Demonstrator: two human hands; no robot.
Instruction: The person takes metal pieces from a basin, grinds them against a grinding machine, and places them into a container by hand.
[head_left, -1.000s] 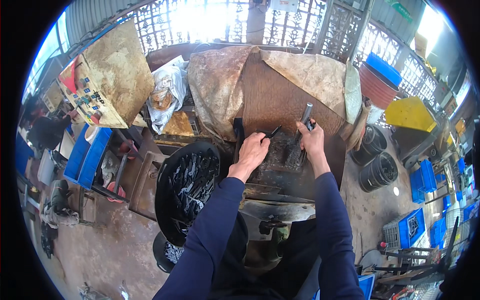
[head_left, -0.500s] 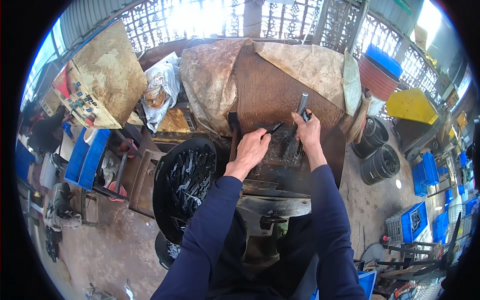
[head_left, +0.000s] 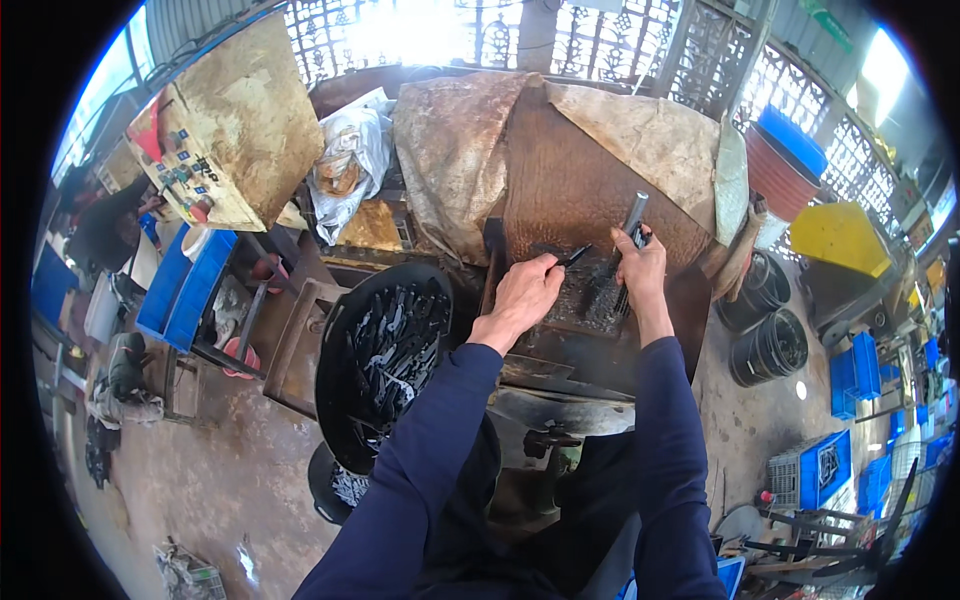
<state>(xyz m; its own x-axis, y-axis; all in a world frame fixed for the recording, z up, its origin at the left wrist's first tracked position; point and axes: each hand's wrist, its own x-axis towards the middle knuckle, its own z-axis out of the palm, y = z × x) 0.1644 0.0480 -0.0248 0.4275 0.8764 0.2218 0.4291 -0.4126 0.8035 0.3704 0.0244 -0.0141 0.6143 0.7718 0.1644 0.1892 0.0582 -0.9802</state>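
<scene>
**Both hands at the press bed, one piece pinched, one bar gripped**

Since a second ago, both your hands have shifted only slightly on the dark work plate (head_left: 585, 300); your view has tipped down a little and the scene sits much as it did.

Your left hand (head_left: 522, 295) rests on the plate's near-left edge, its grip narrow, pinching a small dark metal piece (head_left: 574, 257) that points out toward the plate's middle. Your right hand (head_left: 640, 262) is closed round a grey metal bar (head_left: 633, 215), which stands tilted up and away from you at the plate's right side.

To your left, just beside the counter, a large black basin (head_left: 380, 360) holds a heap of small dark metal parts. A smaller black tub (head_left: 335, 485) sits below it near your knee, also with pieces in it, though you cannot tell which of the two holds finished ones.

Judging by that full basin, plenty of pieces are left to handle; the one in your fingers is on the plate but not yet let go.

Behind the plate hangs a worn brown cover (head_left: 560, 150).
</scene>
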